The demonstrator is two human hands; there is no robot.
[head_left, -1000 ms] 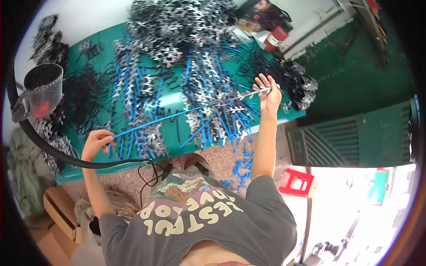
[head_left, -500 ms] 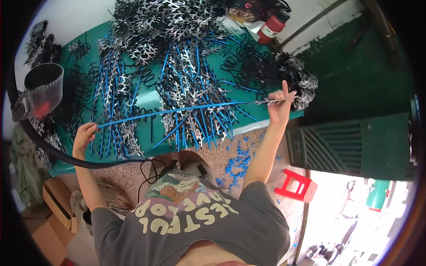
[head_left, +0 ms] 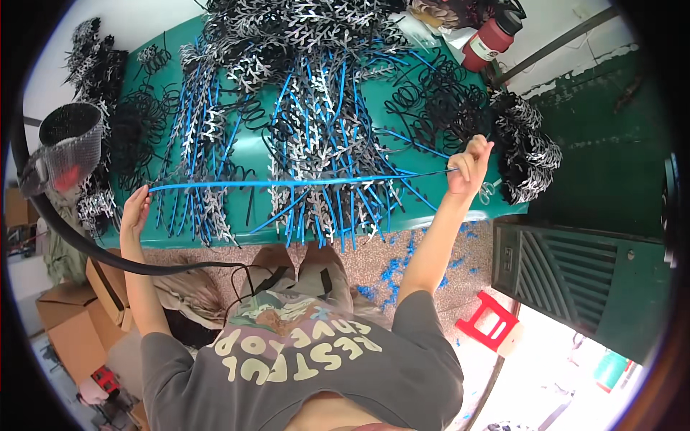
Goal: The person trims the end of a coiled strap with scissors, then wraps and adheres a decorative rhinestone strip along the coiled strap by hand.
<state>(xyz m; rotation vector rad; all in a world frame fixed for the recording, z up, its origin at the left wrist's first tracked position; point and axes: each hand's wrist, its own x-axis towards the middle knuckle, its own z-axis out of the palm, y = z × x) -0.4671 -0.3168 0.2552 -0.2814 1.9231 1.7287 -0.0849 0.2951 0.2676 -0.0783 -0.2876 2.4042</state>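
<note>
A long, thin blue strip [head_left: 287, 183] spans mid-frame, nearly level, over a green table [head_left: 251, 142]; fingers of the left hand [head_left: 134, 212] pinch its left end, the right hand's [head_left: 469, 171] (curled inward) its dark, thinner right end.

Blue strip [head_left: 287, 183]: smooth, plastic-looking, faint sheen. Leafy sprigs [head_left: 302, 36], heaped: silver and black, metallic-looking, glinting leaves. Coiled strands [head_left: 445, 100]: black, smooth, low sheen. Bench [head_left: 248, 144]: green top, smooth, glossy, with a pale reflection. Bottle [head_left: 483, 52]: red body, smooth; pale label, paper or film, cannot tell which. Cup-shaped holder [head_left: 70, 136]: translucent, plastic-looking, finely textured. Tube [head_left: 72, 241]: black, matt. Shirt [head_left: 309, 377]: grey cloth, matt, pale print. Boxes [head_left: 68, 320]: brown cardboard, matt. Stool [head_left: 489, 321]: red plastic, smooth. Floor [head_left: 445, 298]: speckled, stone-like. Louvred panel [head_left: 611, 273]: green, painted-looking, ribbed.
</note>
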